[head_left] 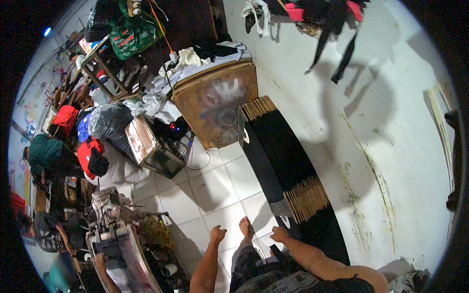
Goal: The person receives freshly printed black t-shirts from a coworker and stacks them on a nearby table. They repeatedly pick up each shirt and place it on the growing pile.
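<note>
My left hand [217, 233] hangs in front of me above the tiled floor, its fingers curled in and no object showing in it. My right hand [279, 235], also with curled fingers, is close to the near side of a long row of thin black boards [266, 151] with bare brown edges. No held thing shows in the right hand, and whether it touches the row cannot be told. An oval pale cutout [286, 222] in the row's side lies just beyond that hand. My bare foot [245, 226] shows between both hands on the tiles.
A large brown board [220, 105] leans at the far end. A wooden box [151, 149] stands near plastic-wrapped bundles [112, 127]. At lower left, a person's hand [100, 263] is beside a framed work table [129, 266]; other people are behind it. A white wall [361, 161] bounds the right.
</note>
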Available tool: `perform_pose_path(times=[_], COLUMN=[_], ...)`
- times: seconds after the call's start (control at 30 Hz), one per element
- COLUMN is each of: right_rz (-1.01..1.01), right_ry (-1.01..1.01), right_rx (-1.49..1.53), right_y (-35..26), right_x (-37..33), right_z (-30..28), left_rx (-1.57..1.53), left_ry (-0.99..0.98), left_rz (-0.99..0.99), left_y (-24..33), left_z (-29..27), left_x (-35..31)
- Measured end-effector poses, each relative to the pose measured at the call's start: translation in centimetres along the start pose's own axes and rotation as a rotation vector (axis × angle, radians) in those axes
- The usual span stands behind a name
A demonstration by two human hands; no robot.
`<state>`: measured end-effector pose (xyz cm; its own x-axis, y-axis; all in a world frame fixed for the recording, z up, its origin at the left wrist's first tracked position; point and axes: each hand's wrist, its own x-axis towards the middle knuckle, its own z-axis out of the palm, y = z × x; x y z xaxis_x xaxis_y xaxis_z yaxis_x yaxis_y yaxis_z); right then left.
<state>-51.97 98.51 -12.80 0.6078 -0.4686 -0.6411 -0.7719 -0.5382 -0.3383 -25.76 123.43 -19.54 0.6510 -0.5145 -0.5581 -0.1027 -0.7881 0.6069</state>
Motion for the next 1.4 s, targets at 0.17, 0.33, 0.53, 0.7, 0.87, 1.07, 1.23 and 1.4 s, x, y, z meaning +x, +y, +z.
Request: perform_pose_path(times=[0.17, 0.33, 0.53, 0.7, 0.87, 1.07, 1.23, 1.4], right_rz=[-0.209, -0.105, -0.036, 0.068, -0.081, -0.444, -0.269, -0.467], right_ry=[0.218, 0.259, -0.035, -0.156, -0.097, 0.119, 0.073, 0.059], right_rx=[-0.064, -0.006, -0.175, -0.236, -0.348, -0.287, 0.389, 0.109], right_y=[7.6, 13.3, 19.8, 23.5, 18.8, 6.5, -1.7, 1.4], right_x=[-2.0, -7.8, -12.9, -13.6, -12.9, -12.4, -13.8, -15.9], right_z=[0.4, 2.5, 10.6, 15.5, 12.7, 8.6, 10.4, 12.0], left_rx=[-0.030, -0.070, 0.331, 0.035, -0.702, -1.188, -1.075, -0.137], left_ry=[0.084, -0.113, -0.130, -0.063, 0.032, 0.230, 0.148, 0.044], left_rz=[0.019, -0.246, 0.021, -0.084, -0.446, -0.397, -0.575, 0.088], left_y=[-4.2, -8.6, -13.0, -15.7, -14.1, -10.5, -13.9, -22.4], left_z=[7.6, 14.4, 20.0, 22.7, 20.0, 15.0, 17.3, 23.0], left_x=[-10.9, -26.3, -39.5, -43.5, -41.8, -40.3, -42.1, -44.8])
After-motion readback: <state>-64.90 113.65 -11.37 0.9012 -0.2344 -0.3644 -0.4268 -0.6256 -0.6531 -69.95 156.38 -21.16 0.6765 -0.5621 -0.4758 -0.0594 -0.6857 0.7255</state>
